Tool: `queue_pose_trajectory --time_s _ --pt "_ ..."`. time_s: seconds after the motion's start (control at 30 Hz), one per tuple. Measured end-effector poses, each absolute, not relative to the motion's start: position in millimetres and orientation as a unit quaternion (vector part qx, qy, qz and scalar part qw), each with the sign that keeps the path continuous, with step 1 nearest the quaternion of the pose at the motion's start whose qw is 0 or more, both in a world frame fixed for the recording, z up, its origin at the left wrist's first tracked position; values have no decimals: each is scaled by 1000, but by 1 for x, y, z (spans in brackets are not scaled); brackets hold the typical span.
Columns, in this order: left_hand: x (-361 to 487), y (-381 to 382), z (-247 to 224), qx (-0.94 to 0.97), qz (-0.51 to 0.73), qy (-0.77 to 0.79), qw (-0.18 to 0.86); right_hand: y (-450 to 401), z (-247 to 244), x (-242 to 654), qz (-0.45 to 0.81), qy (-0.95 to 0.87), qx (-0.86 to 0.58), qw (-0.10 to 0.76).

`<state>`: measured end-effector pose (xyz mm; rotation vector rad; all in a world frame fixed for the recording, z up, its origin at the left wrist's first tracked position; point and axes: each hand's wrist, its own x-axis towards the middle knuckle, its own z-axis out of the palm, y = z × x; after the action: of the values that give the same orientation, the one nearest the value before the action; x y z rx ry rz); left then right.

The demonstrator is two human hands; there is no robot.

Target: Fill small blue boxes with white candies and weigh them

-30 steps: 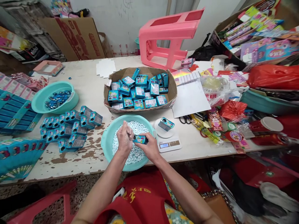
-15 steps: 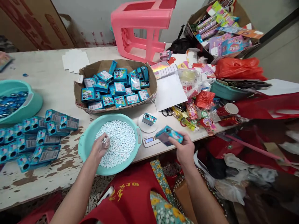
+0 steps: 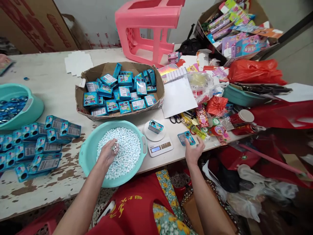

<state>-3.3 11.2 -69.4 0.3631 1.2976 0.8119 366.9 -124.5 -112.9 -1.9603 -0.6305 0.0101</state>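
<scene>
Left hand (image 3: 109, 152) over the round turquoise basin (image 3: 89, 142), fingers curled in and pinching a few white pellets (image 3: 114, 148) near the fingertips; more of the same pellets fill the basin below. Right hand (image 3: 195, 150) at the front edge of the table (image 3: 53, 72), thumb and fingers spread apart. Its thumb overlaps a small blue box (image 3: 185, 138) lying flat on the tabletop — contact between the two cannot be told from this angle. That box sits to the right of a white kitchen scale (image 3: 166, 147), near it but not touching. On the scale's round plate rests a second blue box (image 3: 156, 126), dark round opening at one end; display lit, digits too small to read. Behind the basin, a cut-down carton (image 3: 159, 88) holds a jumble of printed blue boxes (image 3: 124, 93). Left of the basin, boxes with round end holes (image 3: 47, 162) lie stacked in rows on worn, peeling paint, just in front of a turquoise bowl (image 3: 36, 106) of shiny blue pieces (image 3: 12, 107). Right of the carton: a white sheet (image 3: 179, 96), with dark-handled scissors (image 3: 174, 119) just beside its lower edge, then mixed packets and a white-lidded cup (image 3: 241, 118). A pink stool (image 3: 149, 18) lies on its side at the back of the table. Person wears a red apron (image 3: 137, 209) with yellow lettering.
</scene>
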Motion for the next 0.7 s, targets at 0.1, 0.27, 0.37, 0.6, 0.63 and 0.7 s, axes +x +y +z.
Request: queue_pose_trajectory --time_s 0.1,0.27,0.37,0.6,0.63,0.7 --pt "-3 7 -68 118 351 586 721 -104 -100 336 -25 -391 -786 478" --pt "7 12 -65 34 391 533 749 -32 -90 289 200 -459 -725 472" --pt "17 18 -44 11 434 509 744 -10 -65 273 242 -462 -693 497" --pt "44 21 42 176 619 415 644 -25 2 201 285 -618 -560 472" --pt "45 21 47 203 633 422 617 -26 2 189 295 -626 -552 466" --pt "45 22 47 243 644 442 575 -28 -1 170 306 -632 -545 459"
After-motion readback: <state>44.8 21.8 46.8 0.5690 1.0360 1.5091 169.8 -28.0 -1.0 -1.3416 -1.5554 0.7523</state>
